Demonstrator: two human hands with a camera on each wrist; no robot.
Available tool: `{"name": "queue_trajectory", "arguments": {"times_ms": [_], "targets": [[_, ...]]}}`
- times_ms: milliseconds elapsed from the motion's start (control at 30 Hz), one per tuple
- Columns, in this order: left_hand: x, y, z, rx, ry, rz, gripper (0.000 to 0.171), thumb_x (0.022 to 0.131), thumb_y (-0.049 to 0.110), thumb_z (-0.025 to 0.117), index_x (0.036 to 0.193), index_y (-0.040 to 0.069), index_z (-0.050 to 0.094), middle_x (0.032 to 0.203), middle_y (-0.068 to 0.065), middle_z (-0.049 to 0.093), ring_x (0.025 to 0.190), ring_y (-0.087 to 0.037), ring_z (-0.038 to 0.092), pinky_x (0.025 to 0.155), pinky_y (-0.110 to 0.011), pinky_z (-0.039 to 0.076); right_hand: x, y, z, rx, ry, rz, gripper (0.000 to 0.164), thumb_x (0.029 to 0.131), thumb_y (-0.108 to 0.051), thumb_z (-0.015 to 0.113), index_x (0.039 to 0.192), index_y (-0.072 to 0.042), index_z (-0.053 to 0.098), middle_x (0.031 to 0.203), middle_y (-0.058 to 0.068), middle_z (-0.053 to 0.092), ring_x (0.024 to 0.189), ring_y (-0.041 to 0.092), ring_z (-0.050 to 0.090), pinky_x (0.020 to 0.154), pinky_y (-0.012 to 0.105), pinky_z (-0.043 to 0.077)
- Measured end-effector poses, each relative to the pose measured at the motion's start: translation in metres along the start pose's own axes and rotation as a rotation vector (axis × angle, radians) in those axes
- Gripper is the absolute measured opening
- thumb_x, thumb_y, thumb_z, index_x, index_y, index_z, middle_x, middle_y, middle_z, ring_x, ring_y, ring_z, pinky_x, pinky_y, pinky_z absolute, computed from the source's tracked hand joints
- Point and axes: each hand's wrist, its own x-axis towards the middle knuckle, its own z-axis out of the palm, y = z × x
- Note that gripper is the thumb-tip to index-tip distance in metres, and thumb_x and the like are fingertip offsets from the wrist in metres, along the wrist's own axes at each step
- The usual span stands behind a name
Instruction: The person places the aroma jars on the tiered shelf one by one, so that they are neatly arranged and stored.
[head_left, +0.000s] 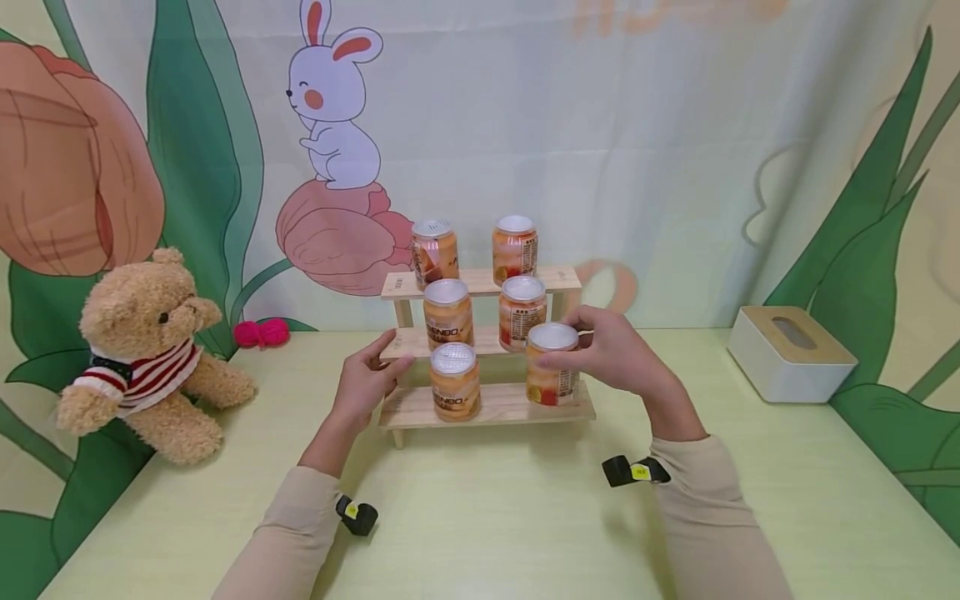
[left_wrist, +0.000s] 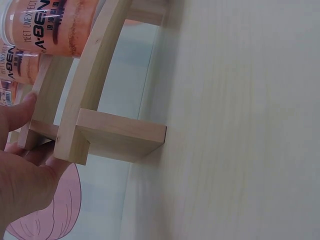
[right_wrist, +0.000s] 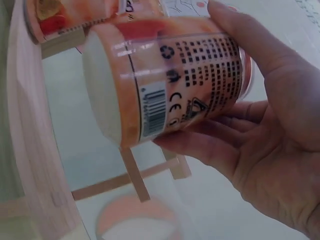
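Observation:
A three-tier wooden display stand (head_left: 495, 407) holds several orange printed cans with silvery lids. My right hand (head_left: 611, 350) grips one can (head_left: 553, 375) around its upper part, thumb on one side and fingers on the other, over the right end of the lowest tier. Its white base (right_wrist: 102, 92) and barcode show in the right wrist view. At the stand's left end, my left hand (head_left: 365, 379) holds the middle tier's edge between thumb and fingers; the fingertips are partly hidden behind the wood (left_wrist: 42, 120). Another can (head_left: 455, 383) stands on the lowest tier, left of the gripped one.
Two cans stand on the middle tier and two on the top one. A teddy bear (head_left: 150, 358) in a striped shirt sits at the left by a pink yarn bundle (head_left: 262, 333). A tissue box (head_left: 791, 358) stands at the right. A printed curtain (head_left: 675, 150) hangs behind.

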Motion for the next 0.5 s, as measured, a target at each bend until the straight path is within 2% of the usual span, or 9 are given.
{"name": "queue_trajectory", "arguments": {"times_ms": [133, 300, 500], "targets": [[0.0011, -0.0007, 0.0001, -0.005, 0.001, -0.002, 0.067, 0.095, 0.023, 0.072, 0.154, 0.018, 0.041, 0.134, -0.014, 0.060, 0.086, -0.011, 0.057, 0.058, -0.020, 0.039, 0.0029, -0.0015, 0.0083, -0.068, 0.030, 0.023, 0.043, 0.076, -0.025, 0.090, 0.096, -0.001, 0.060, 0.097, 0.012, 0.066, 0.084, 0.024, 0.068, 0.069, 0.036, 0.055], [0.0012, -0.0010, 0.0000, -0.002, 0.002, 0.003, 0.067, 0.095, 0.022, 0.072, 0.154, 0.019, 0.042, 0.142, -0.010, 0.054, 0.088, -0.010, 0.057, 0.059, -0.020, 0.040, 0.0040, -0.0005, 0.0111, -0.142, 0.028, 0.057, 0.047, 0.073, -0.026, 0.092, 0.095, -0.001, 0.058, 0.093, 0.012, 0.067, 0.082, 0.023, 0.065, 0.068, 0.036, 0.054], [0.0008, -0.0016, -0.0007, -0.002, -0.002, 0.004, 0.066, 0.095, 0.022, 0.071, 0.154, 0.019, 0.042, 0.141, -0.009, 0.055, 0.084, -0.009, 0.056, 0.058, -0.021, 0.039, 0.0053, 0.0042, 0.0121, -0.156, 0.005, 0.076, 0.051, 0.072, -0.025, 0.092, 0.098, 0.000, 0.056, 0.093, 0.013, 0.067, 0.080, 0.023, 0.064, 0.068, 0.036, 0.053]]}}
